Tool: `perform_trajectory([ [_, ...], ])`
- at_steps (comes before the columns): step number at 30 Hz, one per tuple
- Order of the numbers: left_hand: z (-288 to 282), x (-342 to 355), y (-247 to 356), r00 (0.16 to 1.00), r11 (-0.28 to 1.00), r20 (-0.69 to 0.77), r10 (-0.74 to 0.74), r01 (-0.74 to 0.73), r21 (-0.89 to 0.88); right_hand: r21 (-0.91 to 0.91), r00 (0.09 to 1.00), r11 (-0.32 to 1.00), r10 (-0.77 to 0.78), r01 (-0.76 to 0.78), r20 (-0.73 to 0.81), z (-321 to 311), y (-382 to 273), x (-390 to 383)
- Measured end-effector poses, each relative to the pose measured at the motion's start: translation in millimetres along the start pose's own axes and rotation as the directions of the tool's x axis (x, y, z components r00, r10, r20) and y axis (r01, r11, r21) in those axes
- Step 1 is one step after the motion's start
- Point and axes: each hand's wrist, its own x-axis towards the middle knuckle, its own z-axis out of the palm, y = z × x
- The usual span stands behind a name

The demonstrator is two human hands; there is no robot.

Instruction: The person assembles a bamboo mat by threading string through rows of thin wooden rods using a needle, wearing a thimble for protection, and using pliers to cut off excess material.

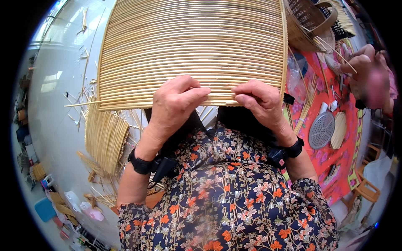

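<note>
**Both hands clamped on the near edge of a woven reed panel**

A large flat woven reed panel (192, 46) fills the upper middle of the head view, its pale strips running side to side and its near edge lying just above the person's lap. The left hand (173, 104) has its grip closed on that near edge, left of centre, fingers curled over the top strips and pointing right. The right hand (259, 100) grips the same edge just beside it, right of centre, fingers folded down over the strips; the two sets of fingertips are near each other but apart. Each wrist carries a black wristband (140, 165).

Below the panel, the person's flower-printed dark garment (226, 196) covers the lower middle of the view. On the pale floor (58, 104) to the left lies a bundle of loose reed strips (104, 138), partly under the panel's left corner, with short offcuts scattered around it.

To the right, a red flowered cloth (335, 154) lies spread out, bearing a round grey perforated lid (321, 130) and, just beside it, a small woven fan shape (339, 130). A woven basket (307, 21) stands at the upper right, touching the panel's right edge. Another person's hand (356, 62) shows at the far right, holding a thin strip.
</note>
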Motion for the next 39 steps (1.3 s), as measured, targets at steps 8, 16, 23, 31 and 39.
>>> perform_trajectory([
  [8, -19, 3, 4, 1.000, 0.993, 0.001, -0.026, 0.026, -0.115, -0.100, 0.937, 0.994, -0.074, 0.043, -0.342, -23, -37, -20],
  [16, -12, -2, 4, 0.987, 0.965, 0.051, -0.155, 0.163, -0.208, -0.318, 0.891, 0.947, -0.190, 0.055, -0.413, -29, -20, -45],
  [23, -17, -2, 8, 0.976, 0.953, 0.066, -0.206, 0.215, -0.213, -0.017, 0.817, 0.964, 0.216, -0.266, -0.535, -33, -7, -64],
  [31, -21, -1, 12, 0.961, 0.938, 0.103, -0.255, 0.272, -0.216, 0.520, 0.776, 0.814, 0.495, -0.258, -0.390, -26, 0, -61],
  [39, -16, -10, 33, 0.905, 0.828, 0.174, -0.388, 0.425, -0.367, 0.545, 0.834, 0.786, 0.488, -0.291, -0.259, -52, 20, -43],
])
